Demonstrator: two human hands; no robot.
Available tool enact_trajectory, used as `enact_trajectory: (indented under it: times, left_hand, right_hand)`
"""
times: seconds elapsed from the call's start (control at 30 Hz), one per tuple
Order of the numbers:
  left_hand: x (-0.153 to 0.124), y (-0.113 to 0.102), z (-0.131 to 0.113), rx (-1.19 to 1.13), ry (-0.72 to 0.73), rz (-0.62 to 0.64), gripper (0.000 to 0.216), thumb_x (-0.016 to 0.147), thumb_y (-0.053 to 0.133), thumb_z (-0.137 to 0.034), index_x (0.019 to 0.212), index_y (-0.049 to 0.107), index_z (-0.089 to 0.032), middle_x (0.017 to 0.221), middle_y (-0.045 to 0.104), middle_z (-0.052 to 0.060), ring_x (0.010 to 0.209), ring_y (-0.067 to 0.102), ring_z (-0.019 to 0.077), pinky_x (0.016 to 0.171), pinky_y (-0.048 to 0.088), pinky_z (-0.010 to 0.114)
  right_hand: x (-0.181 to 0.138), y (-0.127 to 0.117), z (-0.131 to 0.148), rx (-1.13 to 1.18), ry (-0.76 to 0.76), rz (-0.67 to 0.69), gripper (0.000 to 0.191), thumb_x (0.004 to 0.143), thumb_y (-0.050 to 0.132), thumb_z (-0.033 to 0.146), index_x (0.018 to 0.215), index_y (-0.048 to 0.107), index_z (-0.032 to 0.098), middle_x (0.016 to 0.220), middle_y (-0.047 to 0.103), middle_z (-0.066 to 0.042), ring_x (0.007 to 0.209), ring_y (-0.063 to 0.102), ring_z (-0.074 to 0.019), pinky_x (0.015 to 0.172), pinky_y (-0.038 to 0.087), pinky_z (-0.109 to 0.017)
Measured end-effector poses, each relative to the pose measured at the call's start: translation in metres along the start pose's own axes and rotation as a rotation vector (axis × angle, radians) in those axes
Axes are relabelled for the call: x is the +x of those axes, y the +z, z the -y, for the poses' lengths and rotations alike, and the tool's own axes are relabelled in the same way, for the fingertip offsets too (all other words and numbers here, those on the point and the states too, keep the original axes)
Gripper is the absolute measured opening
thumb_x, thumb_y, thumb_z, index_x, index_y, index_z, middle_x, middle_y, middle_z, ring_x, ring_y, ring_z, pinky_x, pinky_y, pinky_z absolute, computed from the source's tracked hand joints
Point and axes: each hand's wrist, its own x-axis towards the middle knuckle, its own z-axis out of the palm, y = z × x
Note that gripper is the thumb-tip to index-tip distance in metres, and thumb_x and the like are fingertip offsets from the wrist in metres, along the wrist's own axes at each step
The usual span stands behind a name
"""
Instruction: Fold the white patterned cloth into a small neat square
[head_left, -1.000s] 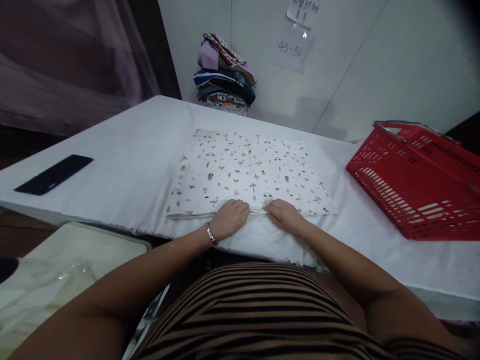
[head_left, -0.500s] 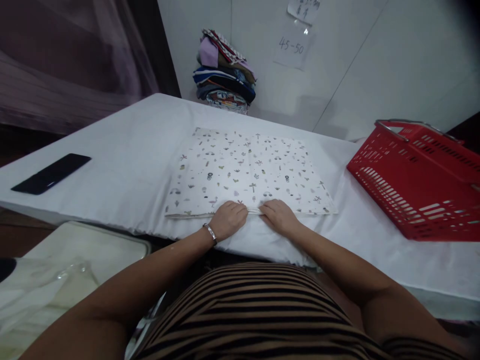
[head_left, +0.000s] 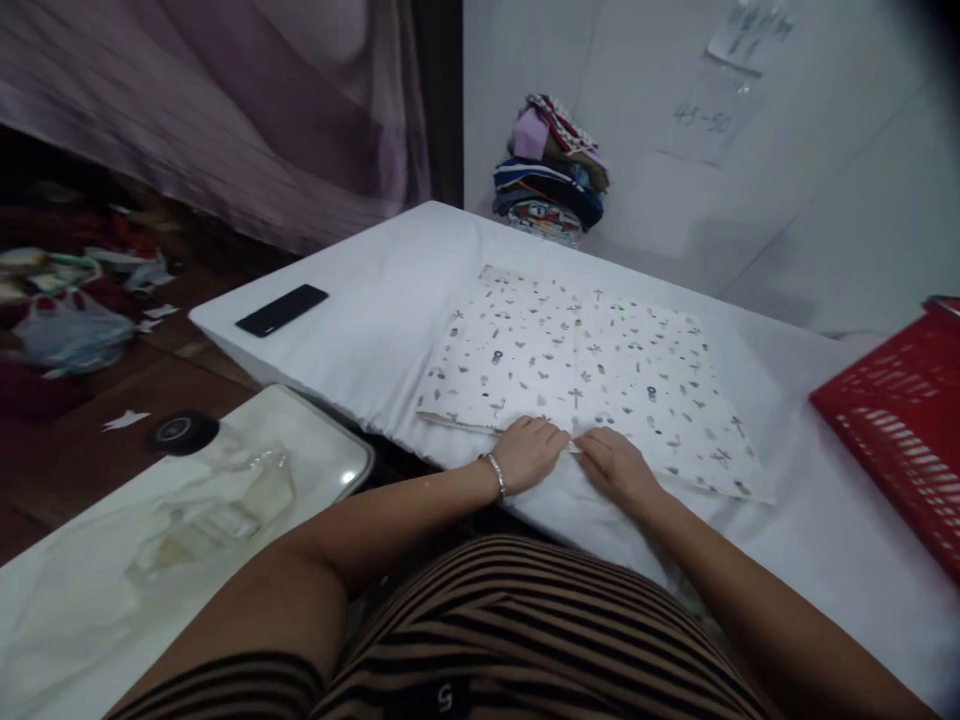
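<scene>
A white cloth (head_left: 555, 370) printed with small plants, birds and rainbows lies folded flat on the white-covered table (head_left: 390, 270). My left hand (head_left: 531, 455), with a bracelet at its wrist, grips the cloth's near edge, fingers curled over it. Close beside it, my right hand (head_left: 615, 465) pinches the same edge a little to the right. Both thumbs are hidden from view. The edge between the two hands looks slightly gathered.
A black phone (head_left: 283, 311) lies on the table's left part. Folded clothes (head_left: 551, 170) are stacked against the wall, and a red basket (head_left: 900, 400) stands at the right. A white surface with clear plastic (head_left: 217, 520) is at lower left.
The view has swung left, so the table and cloth appear farther right and more of the floor shows. Both hands keep their hold on the cloth's near edge.
</scene>
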Motion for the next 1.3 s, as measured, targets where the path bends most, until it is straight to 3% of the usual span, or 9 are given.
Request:
enact_trajectory:
  times: [0.2, 0.43, 0.53, 0.67, 0.83, 1.0, 1.17, 1.3]
  left_hand:
    - [0.003, 0.005, 0.002, 0.017, -0.008, 0.010, 0.010, 0.088, 0.044, -0.016, 0.092, 0.053, -0.016, 0.090, 0.061, 0.007, 0.088, 0.053, 0.0210, 0.075, 0.038, 0.036]
    - [0.001, 0.008, 0.008, -0.015, -0.056, -0.028, 0.013, 0.091, 0.041, -0.019, 0.097, 0.052, -0.015, 0.079, 0.061, 0.005, 0.080, 0.056, 0.0189, 0.073, 0.038, 0.034]
    - [-0.003, 0.008, 0.007, -0.018, -0.066, -0.041, 0.012, 0.090, 0.042, -0.019, 0.097, 0.051, -0.016, 0.081, 0.062, 0.004, 0.082, 0.055, 0.0194, 0.072, 0.038, 0.035]
    - [-0.013, 0.002, 0.012, -0.006, -0.077, -0.057, 0.013, 0.091, 0.041, -0.018, 0.099, 0.051, -0.016, 0.090, 0.062, 0.005, 0.089, 0.053, 0.0189, 0.074, 0.037, 0.035]
    - [-0.030, -0.007, 0.040, 0.039, -0.212, -0.053, 0.014, 0.089, 0.042, -0.015, 0.097, 0.053, -0.017, 0.093, 0.063, 0.006, 0.090, 0.053, 0.0193, 0.078, 0.037, 0.035]
    - [-0.060, -0.017, 0.080, 0.042, -0.361, -0.137, 0.019, 0.084, 0.046, -0.012, 0.100, 0.056, -0.018, 0.097, 0.064, 0.006, 0.093, 0.054, 0.0204, 0.083, 0.037, 0.037]
    - [-0.089, -0.025, 0.108, -0.007, -0.378, -0.195, 0.029, 0.072, 0.051, -0.005, 0.098, 0.057, -0.018, 0.097, 0.065, 0.006, 0.094, 0.056, 0.0206, 0.086, 0.039, 0.038]
    - [-0.098, -0.030, 0.113, -0.057, -0.319, -0.238, 0.037, 0.071, 0.050, -0.003, 0.105, 0.055, -0.018, 0.101, 0.065, 0.006, 0.098, 0.055, 0.0193, 0.088, 0.040, 0.037]
  right_hand:
    - [0.002, -0.003, -0.001, 0.009, -0.013, 0.057, 0.021, 0.093, 0.040, 0.025, 0.100, 0.059, 0.018, 0.088, 0.062, -0.009, 0.081, 0.056, -0.0210, 0.072, 0.047, -0.034]
    - [0.019, 0.009, 0.015, -0.122, -0.020, 0.023, 0.018, 0.091, 0.045, 0.028, 0.096, 0.058, 0.016, 0.084, 0.061, -0.011, 0.077, 0.053, -0.0242, 0.068, 0.044, -0.037]
    - [0.021, 0.014, 0.017, -0.099, -0.031, 0.010, 0.018, 0.091, 0.044, 0.026, 0.089, 0.059, 0.017, 0.078, 0.060, -0.009, 0.073, 0.053, -0.0228, 0.066, 0.044, -0.036]
    - [0.016, 0.017, 0.013, -0.025, -0.001, -0.017, 0.020, 0.091, 0.043, 0.028, 0.094, 0.060, 0.018, 0.085, 0.062, -0.010, 0.081, 0.057, -0.0226, 0.072, 0.046, -0.035]
    - [0.015, 0.018, 0.011, -0.031, 0.041, 0.011, 0.024, 0.092, 0.042, 0.030, 0.097, 0.061, 0.017, 0.092, 0.064, -0.010, 0.092, 0.058, -0.0230, 0.079, 0.048, -0.035]
    - [0.018, 0.014, 0.011, -0.020, 0.075, 0.061, 0.026, 0.092, 0.041, 0.031, 0.099, 0.062, 0.017, 0.093, 0.065, -0.009, 0.091, 0.059, -0.0227, 0.078, 0.048, -0.034]
    - [0.021, 0.010, 0.013, -0.016, 0.080, 0.077, 0.029, 0.092, 0.040, 0.031, 0.103, 0.062, 0.016, 0.096, 0.064, -0.011, 0.088, 0.059, -0.0216, 0.077, 0.049, -0.033]
    - [0.024, 0.008, 0.012, 0.001, 0.078, 0.088, 0.028, 0.092, 0.040, 0.029, 0.105, 0.062, 0.015, 0.095, 0.064, -0.011, 0.085, 0.058, -0.0208, 0.074, 0.048, -0.032]
